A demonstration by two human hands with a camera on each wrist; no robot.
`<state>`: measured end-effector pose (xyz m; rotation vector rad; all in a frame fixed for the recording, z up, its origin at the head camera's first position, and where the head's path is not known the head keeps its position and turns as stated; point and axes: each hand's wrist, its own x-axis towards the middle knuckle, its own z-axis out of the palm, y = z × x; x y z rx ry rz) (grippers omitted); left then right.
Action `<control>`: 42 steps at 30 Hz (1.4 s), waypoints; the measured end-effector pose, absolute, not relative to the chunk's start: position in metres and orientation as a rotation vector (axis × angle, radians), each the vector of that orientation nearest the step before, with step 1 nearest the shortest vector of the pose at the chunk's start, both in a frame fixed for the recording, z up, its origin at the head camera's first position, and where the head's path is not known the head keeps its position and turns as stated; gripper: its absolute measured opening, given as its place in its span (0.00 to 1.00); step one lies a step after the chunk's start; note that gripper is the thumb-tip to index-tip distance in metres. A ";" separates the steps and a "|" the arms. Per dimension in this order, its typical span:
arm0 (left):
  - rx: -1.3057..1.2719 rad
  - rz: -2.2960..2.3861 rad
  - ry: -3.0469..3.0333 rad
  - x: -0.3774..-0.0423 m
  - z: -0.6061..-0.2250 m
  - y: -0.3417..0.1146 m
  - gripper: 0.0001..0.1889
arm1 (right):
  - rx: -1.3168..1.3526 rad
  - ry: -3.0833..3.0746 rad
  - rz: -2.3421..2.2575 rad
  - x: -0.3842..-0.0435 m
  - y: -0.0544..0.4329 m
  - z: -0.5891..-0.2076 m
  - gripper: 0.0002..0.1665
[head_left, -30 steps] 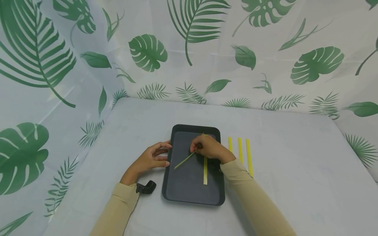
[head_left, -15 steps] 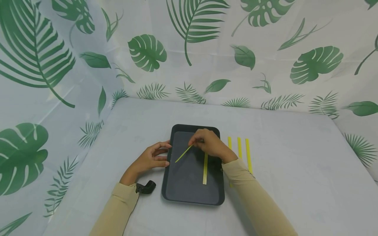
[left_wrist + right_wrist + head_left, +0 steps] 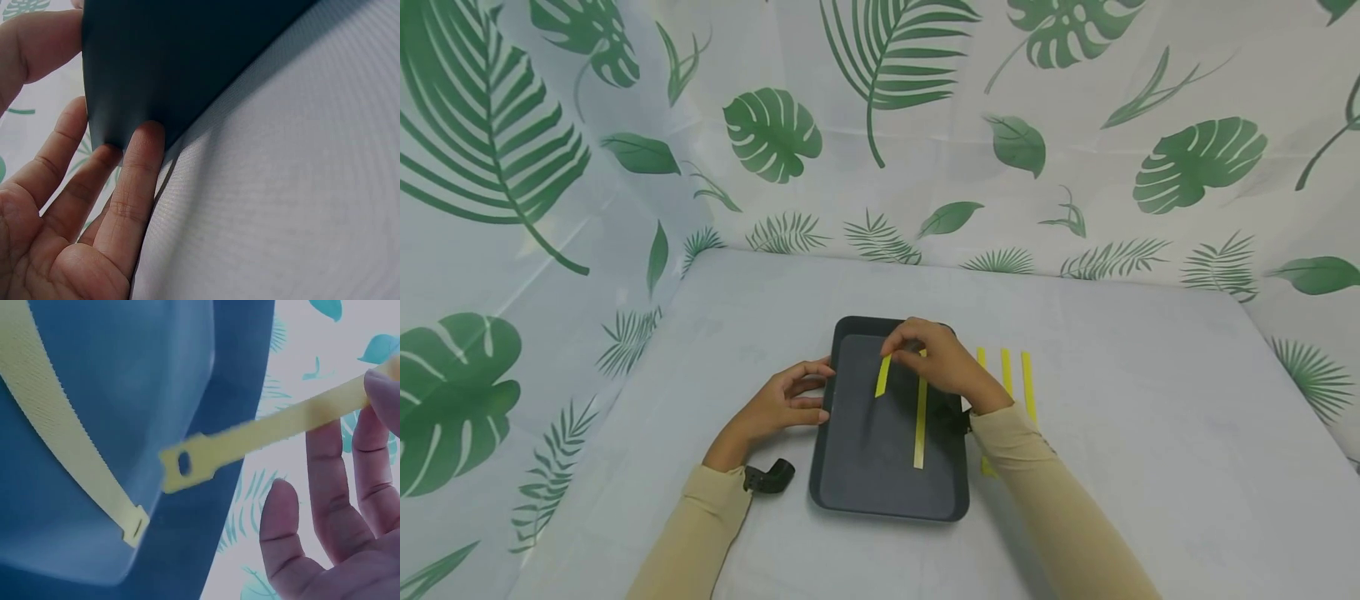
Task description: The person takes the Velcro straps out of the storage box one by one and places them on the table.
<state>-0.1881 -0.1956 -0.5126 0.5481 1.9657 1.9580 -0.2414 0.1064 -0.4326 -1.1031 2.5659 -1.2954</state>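
In the head view, a dark tray (image 3: 857, 487) lies on the white cloth. My right hand (image 3: 943, 362) is above its far part, pinching a yellow hook-and-loop cable tie (image 3: 882, 379) between thumb and fingers. In the right wrist view this tie's slotted head (image 3: 190, 464) points toward the tray wall. A second yellow cable tie (image 3: 921, 425) lies lengthwise on the tray floor, its far end partly behind my right hand. My left hand (image 3: 778, 404) rests against the tray's left side; the left wrist view has its fingertips (image 3: 148, 134) touching the outer wall.
Right of the tray, three more yellow cable ties (image 3: 1028, 383) lie side by side on the cloth, partly covered by my right sleeve (image 3: 1052, 500). A black wrist camera (image 3: 770, 477) sits at my left cuff. Leaf-printed cloth (image 3: 940, 167) hangs behind and at the sides.
My right hand has lifted a little toward the tray's far edge with the cable tie, whose free end swung from slanting leftward to hanging more steeply. My left hand has stayed put.
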 end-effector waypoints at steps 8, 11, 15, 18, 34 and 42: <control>0.558 1.962 1.962 -0.188 -0.512 -0.196 0.34 | -1.011 2.504 -1.370 -0.239 0.107 -0.427 0.06; 0.561 1.960 1.964 -0.188 -0.513 -0.196 0.34 | -0.952 2.487 -1.378 -0.238 0.107 -0.425 0.06; 0.576 1.961 1.967 -0.189 -0.513 -0.196 0.34 | -0.882 2.440 -1.402 -0.237 0.108 -0.424 0.06; 0.581 1.965 1.965 -0.189 -0.513 -0.196 0.34 | -0.846 2.397 -1.428 -0.237 0.108 -0.424 0.06; 0.571 1.981 1.944 -0.189 -0.514 -0.196 0.34 | -0.542 2.121 -1.606 -0.233 0.119 -0.426 0.22; 0.580 1.980 1.939 -0.190 -0.515 -0.196 0.34 | -0.382 2.037 -1.682 -0.229 0.127 -0.431 0.31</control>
